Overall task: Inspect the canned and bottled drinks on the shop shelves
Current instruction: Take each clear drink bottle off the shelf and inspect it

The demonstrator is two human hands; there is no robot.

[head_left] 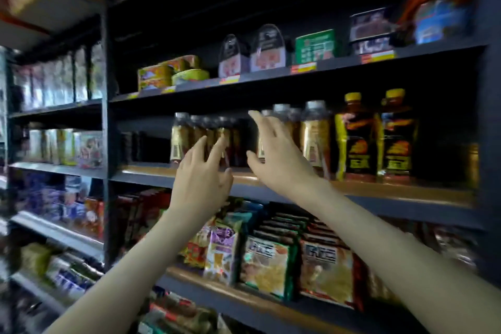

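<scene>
- The left forearm point(130, 266) and right forearm point(393, 238) rise from the bottom edge toward the middle shelf point(393, 192).
- The left hand point(202, 171) is open and holds nothing, its fingers spread and slightly bent. The fingertips lie in front of the lower part of the left bottles point(180, 138), a row with silver caps and gold labels standing upright on that shelf. The blur hides whether they touch.
- The right hand point(279, 154) is open too, gripping nothing, with fingers straight, thumb out and palm toward the shelf. It covers the dark gap in the row and the left edge of the right bottles point(314, 133), which have the same caps and labels.
- 2 yellow-capped bottles point(352, 135) with black and yellow labels stand just right of those, apart from both hands.
- Tins point(173, 73) sit on the shelf above.
- Packets point(265, 260) fill the shelf below the hands.
</scene>
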